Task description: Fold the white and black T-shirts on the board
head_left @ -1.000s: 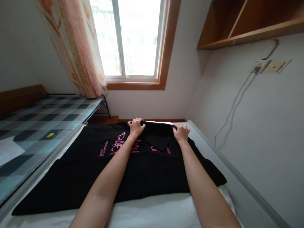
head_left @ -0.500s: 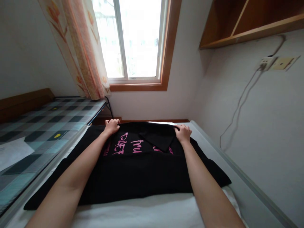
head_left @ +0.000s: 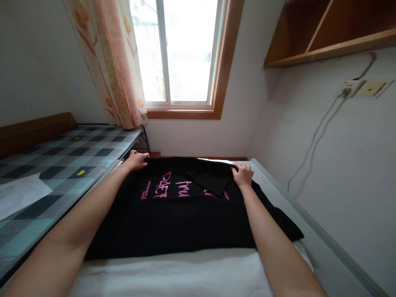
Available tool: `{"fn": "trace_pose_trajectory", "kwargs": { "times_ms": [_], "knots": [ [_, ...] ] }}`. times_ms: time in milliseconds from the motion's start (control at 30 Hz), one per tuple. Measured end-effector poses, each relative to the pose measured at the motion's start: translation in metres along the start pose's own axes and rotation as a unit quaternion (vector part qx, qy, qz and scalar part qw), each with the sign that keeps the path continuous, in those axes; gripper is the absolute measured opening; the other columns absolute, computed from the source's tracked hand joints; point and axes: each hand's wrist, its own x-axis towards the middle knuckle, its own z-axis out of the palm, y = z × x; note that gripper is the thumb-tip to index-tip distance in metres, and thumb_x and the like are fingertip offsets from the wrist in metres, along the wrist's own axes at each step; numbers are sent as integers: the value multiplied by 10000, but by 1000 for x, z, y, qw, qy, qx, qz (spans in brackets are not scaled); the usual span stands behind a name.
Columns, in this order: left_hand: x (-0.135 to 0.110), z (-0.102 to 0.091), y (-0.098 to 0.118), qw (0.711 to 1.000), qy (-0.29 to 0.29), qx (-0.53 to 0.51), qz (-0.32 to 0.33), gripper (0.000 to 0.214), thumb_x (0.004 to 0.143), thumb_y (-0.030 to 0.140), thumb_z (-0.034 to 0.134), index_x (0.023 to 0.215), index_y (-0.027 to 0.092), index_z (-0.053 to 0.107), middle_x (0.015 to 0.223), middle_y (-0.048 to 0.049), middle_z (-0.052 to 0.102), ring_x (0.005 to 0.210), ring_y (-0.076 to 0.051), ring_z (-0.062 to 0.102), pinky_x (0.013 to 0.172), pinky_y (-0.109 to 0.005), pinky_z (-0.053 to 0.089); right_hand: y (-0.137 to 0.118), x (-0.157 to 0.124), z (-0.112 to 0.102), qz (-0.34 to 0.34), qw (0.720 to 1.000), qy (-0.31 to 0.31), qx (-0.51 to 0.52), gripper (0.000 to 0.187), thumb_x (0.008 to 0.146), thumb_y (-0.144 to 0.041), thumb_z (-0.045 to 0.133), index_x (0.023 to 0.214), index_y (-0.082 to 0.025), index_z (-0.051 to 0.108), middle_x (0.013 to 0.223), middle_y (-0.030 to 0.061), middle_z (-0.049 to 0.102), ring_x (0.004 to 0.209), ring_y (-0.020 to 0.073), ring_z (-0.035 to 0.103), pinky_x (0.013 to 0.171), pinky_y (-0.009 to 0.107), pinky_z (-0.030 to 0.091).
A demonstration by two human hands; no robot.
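Observation:
A black T-shirt (head_left: 173, 227) with pink lettering lies spread over a white-covered surface in front of me. One sleeve is folded inward across part of the print. At the shirt's far left corner, my left hand (head_left: 137, 160) is closed on the cloth, fingertips partly hidden. My right hand (head_left: 243, 175) pinches the far edge on the right, near the folded sleeve. Between the two hands the far edge runs nearly straight and looks slightly raised.
To the left stands a bed with a checked mattress (head_left: 102, 142) and a white paper (head_left: 21, 194) on it. A pale side rail (head_left: 297, 206) borders the right. Beyond are a curtain (head_left: 116, 70) and window; a wooden shelf (head_left: 321, 33) and a cable (head_left: 312, 144) are on the right wall.
My left hand has moved left along the far edge, drawing the shirt's left side inward and up. My right hand keeps its hold on the cloth. The view has shifted slightly.

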Motion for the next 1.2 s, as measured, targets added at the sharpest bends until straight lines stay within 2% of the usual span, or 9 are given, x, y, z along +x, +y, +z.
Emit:
{"fn": "trace_pose_trajectory", "kwargs": {
  "times_ms": [167,367,467,567,700,800,933,1067,1200],
  "knots": [
    [-19,-10,-20,998,-68,7,2,397,672,250,552,1058,245,644,1046,-68,722,1034,-280,614,955,-412,285,3,1,3,8,1000,19,15,340,854,-370,478,990,-189,731,1015,140,652,935,288,472,829,439,355],
    [-53,-19,-52,997,-52,-2,-62,235,640,202,571,845,222,685,974,-75,731,1007,-301,619,939,-407,307,4,7,-8,7,998,-30,58,325,773,-405,600,962,-184,746,989,117,679,934,273,539,819,402,414],
    [-72,-29,-63,997,-19,-20,-79,218,695,259,555,870,235,682,954,-50,733,935,-258,627,868,-333,362,6,16,-28,-21,994,-75,71,257,762,-357,615,922,-205,748,948,79,703,885,243,594,803,378,443],
    [-96,-35,-71,996,23,-45,-73,255,729,332,534,917,242,678,945,-36,725,900,-242,618,803,-298,391,14,24,-58,-77,991,-69,89,206,771,-314,603,891,-223,743,942,57,715,882,228,629,812,364,462],
    [-140,-23,-79,998,29,-54,-28,236,793,386,471,845,239,649,863,-10,694,863,-214,602,799,-287,385,40,7,-95,-184,976,-66,94,161,769,-296,621,861,-224,731,935,61,711,919,231,635,859,368,460],
    [-172,-3,-81,998,34,-54,16,168,781,321,462,805,245,610,833,31,669,832,-184,578,824,-290,371,62,-27,-109,-228,967,-106,47,139,768,-254,607,842,-250,724,940,47,710,941,239,628,880,391,441],
    [-196,15,-73,997,9,-77,29,96,719,238,485,757,264,569,818,63,654,816,-180,566,825,-301,365,75,-61,-109,-247,959,-141,-15,191,771,-202,569,880,-264,712,998,37,700,976,237,613,863,386,417],
    [-199,11,-59,997,-12,-68,41,94,670,200,489,718,254,550,835,17,653,805,-215,592,807,-327,385,63,-63,-112,-248,961,-111,-58,208,795,-193,549,932,-241,698,1012,59,683,985,248,585,845,384,388],
    [-199,-5,-55,998,13,-55,12,149,705,234,464,778,252,593,877,-34,666,833,-261,616,799,-367,412,43,-57,-129,-241,964,-54,-100,200,820,-182,529,938,-215,687,979,86,670,958,265,556,849,396,356]
  ]
}}
